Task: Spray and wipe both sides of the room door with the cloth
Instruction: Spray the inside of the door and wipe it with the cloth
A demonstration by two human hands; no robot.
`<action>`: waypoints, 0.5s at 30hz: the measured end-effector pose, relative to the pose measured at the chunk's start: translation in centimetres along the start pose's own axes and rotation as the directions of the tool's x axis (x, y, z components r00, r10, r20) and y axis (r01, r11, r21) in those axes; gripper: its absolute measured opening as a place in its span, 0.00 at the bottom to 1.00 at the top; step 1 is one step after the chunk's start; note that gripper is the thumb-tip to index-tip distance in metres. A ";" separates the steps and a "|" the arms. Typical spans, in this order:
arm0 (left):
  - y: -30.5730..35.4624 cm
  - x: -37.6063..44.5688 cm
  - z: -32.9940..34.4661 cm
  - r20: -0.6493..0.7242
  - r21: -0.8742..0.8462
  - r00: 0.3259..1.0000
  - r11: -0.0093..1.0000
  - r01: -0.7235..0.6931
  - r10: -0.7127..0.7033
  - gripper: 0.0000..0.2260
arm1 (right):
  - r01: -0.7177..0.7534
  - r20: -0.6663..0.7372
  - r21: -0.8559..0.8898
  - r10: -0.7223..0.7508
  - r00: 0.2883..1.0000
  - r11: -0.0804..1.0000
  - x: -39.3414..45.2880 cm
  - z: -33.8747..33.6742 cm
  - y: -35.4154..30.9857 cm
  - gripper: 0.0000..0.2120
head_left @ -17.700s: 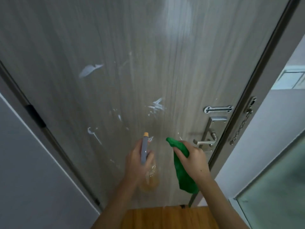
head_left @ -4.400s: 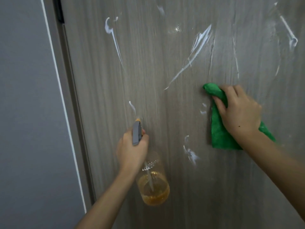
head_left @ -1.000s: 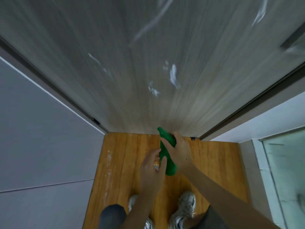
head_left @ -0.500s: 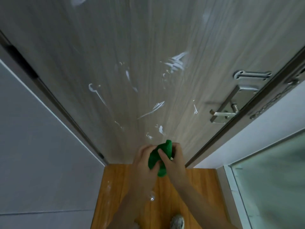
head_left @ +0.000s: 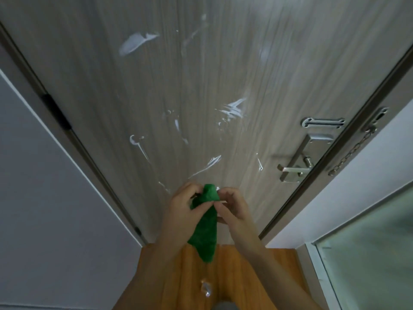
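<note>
The closed grey wood-grain door (head_left: 223, 63) fills the view, streaked with white foam smears (head_left: 136, 42) from top to near my hands. In front of its lower part, my left hand (head_left: 181, 209) and my right hand (head_left: 232, 206) both pinch the top of the green cloth (head_left: 206, 227), which hangs down between them. A small shiny clear object (head_left: 205, 289) lies on the floor below my arms; it may be the spray bottle, but I cannot tell.
A metal lever handle (head_left: 295, 168) and a slotted latch plate (head_left: 323, 123) sit at the door's right edge, with a door chain (head_left: 350, 153) on the frame. A dark hinge (head_left: 55, 110) is on the left. Grey wall at left, frosted glass panel (head_left: 368, 253) at right, wooden floor (head_left: 279, 260) below.
The spray bottle is no longer in my left hand. Both hands have risen from near the floor to the door's lower part, now holding the cloth together, and it hangs longer.
</note>
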State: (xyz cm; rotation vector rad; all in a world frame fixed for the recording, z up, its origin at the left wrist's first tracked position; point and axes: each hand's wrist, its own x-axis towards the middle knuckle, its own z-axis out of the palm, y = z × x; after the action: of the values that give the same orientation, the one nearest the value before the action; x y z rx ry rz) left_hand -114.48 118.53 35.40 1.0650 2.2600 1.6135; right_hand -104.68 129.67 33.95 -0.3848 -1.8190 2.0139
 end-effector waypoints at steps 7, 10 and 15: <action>5.7 6.8 -1.8 0.185 -0.199 0.977 0.978 -0.068 0.106 0.07 | 0.188 0.243 -0.229 -0.131 0.961 0.955 6.2 -5.5 -6.4 0.16; 7.8 9.7 -2.2 0.172 -0.156 0.977 0.983 -0.101 0.128 0.07 | 0.289 0.255 -0.297 -0.216 0.943 0.910 8.7 -7.4 -8.4 0.10; 10.5 14.1 -2.4 0.033 -0.012 0.970 0.970 -0.241 0.241 0.07 | 0.326 0.293 -0.302 -0.239 0.926 0.896 12.4 -9.6 -10.5 0.13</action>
State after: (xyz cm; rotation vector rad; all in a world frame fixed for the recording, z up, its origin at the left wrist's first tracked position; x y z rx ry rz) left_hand -121.27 127.29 49.21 1.4017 2.1703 1.6734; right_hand -110.16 144.70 44.05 0.0496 -2.2435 1.5986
